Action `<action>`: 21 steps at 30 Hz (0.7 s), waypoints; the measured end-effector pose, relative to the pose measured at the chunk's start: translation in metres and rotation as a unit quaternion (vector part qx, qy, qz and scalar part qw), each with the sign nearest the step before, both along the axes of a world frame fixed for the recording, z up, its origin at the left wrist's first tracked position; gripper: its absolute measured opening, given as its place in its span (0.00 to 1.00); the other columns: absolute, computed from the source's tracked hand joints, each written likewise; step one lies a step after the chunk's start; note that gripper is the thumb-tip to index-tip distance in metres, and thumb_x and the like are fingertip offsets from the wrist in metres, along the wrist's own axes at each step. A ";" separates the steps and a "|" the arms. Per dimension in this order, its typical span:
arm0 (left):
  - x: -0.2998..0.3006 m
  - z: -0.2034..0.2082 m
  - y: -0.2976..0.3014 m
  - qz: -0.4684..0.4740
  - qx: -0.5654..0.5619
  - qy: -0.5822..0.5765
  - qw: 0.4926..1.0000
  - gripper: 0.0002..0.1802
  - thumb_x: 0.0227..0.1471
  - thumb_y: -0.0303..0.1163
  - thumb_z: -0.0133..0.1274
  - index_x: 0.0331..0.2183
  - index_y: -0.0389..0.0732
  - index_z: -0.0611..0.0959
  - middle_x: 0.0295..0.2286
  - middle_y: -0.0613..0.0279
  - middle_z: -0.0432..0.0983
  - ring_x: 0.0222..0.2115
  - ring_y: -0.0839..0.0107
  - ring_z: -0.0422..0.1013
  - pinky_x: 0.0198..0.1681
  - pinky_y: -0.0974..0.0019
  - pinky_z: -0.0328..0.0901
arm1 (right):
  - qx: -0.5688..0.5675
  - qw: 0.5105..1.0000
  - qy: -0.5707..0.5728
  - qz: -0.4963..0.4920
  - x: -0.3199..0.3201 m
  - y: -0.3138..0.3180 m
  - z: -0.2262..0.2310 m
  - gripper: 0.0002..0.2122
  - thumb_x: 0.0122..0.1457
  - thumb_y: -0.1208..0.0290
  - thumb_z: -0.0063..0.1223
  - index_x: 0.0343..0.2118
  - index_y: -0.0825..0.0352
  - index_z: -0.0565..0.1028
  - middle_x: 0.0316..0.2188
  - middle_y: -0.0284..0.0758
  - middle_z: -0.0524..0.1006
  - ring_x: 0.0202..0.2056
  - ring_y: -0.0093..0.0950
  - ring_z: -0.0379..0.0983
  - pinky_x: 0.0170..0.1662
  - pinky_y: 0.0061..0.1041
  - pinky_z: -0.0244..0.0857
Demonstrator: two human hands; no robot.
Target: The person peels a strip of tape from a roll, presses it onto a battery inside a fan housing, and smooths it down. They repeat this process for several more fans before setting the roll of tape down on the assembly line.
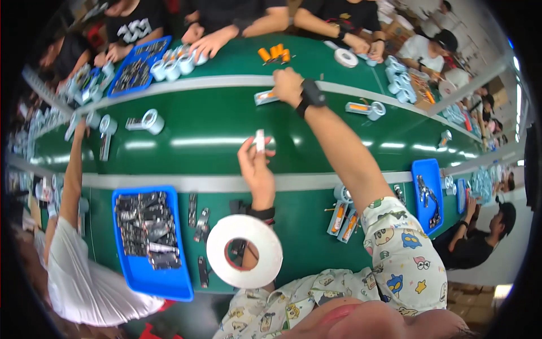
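My left hand (257, 169) is raised over the green conveyor belt, its fingers pinching a small white strip (260, 140). A large white tape roll (217, 254) covers part of my left forearm; I cannot tell whether it is threaded over the arm. My right arm stretches across the belt to the far rail. There, my right hand (288, 87) is curled around the end of a light-blue casing (264, 99) with an orange cell in it; its fingertips are partly hidden. Two more such casings (342, 221) lie near my right elbow.
A blue tray (186, 277) of black parts stands left of the roll, with loose black parts (201, 223) beside it. Another blue tray (432, 223) is at right. Round-headed casings (151, 121) rest on the belt (197, 155). Co-workers' hands (212, 42) work beyond the far rail (186, 85).
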State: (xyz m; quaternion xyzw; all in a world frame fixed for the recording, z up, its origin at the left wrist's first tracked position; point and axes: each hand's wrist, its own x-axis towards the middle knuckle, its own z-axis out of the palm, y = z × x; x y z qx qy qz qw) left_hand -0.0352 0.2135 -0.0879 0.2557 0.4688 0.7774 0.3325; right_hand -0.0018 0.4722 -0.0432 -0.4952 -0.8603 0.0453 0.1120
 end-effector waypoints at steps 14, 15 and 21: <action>0.064 0.028 0.007 -0.215 -0.036 0.175 0.960 0.27 0.64 0.25 0.47 0.61 0.35 0.60 0.47 0.51 0.76 0.43 0.73 0.74 0.41 0.70 0.70 | -0.043 0.933 0.235 0.269 0.185 -0.185 0.045 0.11 0.56 0.75 0.58 0.43 0.65 0.77 0.42 0.39 0.74 0.40 0.38 0.76 0.41 0.31 0.74; 0.070 0.037 0.004 -0.229 -0.059 0.195 0.952 0.27 0.64 0.25 0.47 0.61 0.35 0.61 0.46 0.51 0.77 0.43 0.73 0.74 0.41 0.70 0.70 | -0.038 0.934 0.238 0.263 0.193 -0.191 0.045 0.11 0.56 0.75 0.58 0.43 0.65 0.77 0.42 0.39 0.74 0.40 0.38 0.76 0.41 0.31 0.74; 0.099 0.055 -0.004 -0.258 -0.094 0.266 0.924 0.26 0.63 0.25 0.47 0.60 0.35 0.64 0.43 0.43 0.79 0.43 0.64 0.78 0.45 0.64 0.70 | -0.033 0.948 0.249 0.197 0.231 -0.198 0.051 0.11 0.55 0.77 0.60 0.42 0.66 0.77 0.43 0.39 0.74 0.37 0.36 0.77 0.38 0.29 0.75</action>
